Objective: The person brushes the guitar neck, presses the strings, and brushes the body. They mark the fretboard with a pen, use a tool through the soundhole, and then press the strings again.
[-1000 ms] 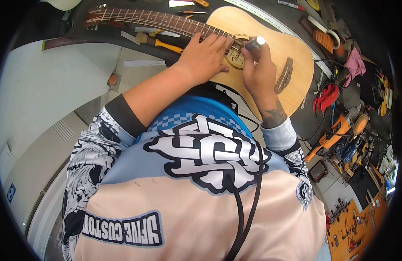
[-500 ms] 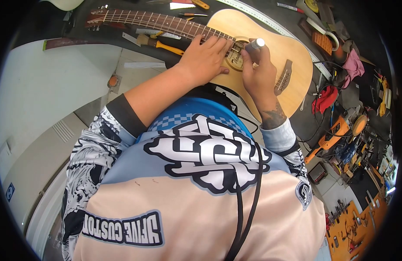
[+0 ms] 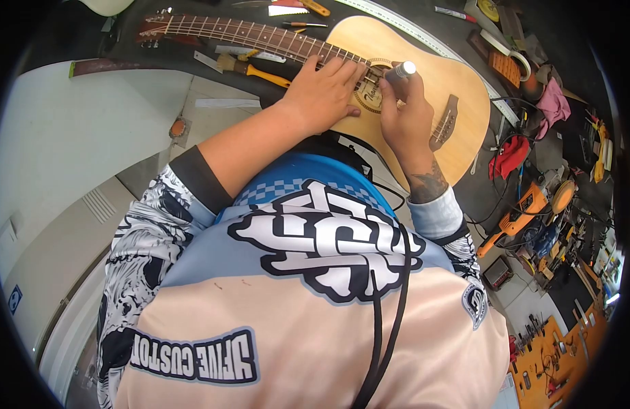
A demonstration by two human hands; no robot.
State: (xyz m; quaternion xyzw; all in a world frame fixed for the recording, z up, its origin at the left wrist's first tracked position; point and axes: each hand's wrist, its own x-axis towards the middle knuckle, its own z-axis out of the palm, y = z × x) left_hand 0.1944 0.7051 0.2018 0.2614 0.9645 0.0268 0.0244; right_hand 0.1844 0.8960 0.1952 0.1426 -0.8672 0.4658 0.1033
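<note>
An acoustic guitar [image 3: 451, 75] lies face up across the dark bench, its neck reaching to the left. My left hand [image 3: 321, 95] rests on the upper end of the fretboard beside the soundhole, fingers stretched over the strings and thumb on the body's top. My right hand [image 3: 407, 119] is closed around a short, dark cylindrical handle [image 3: 399, 72] with a bright silver end, held over the soundhole. The handle's lower part and any tip are hidden by the fingers. The bridge [image 3: 445, 123] is to the right of my right hand.
Behind the guitar runs a long metal ruler [image 3: 403, 26]. A yellow-handled brush [image 3: 260, 73] lies below the neck. To the right are a red cloth [image 3: 509, 155], a pink cloth [image 3: 553, 108], an orange power tool [image 3: 523, 208] and loose cables. Hand tools cover an orange board [image 3: 550, 361].
Almost nothing differs. Both hands stay in place on and over the guitar, with only a very slight shift of the view.
</note>
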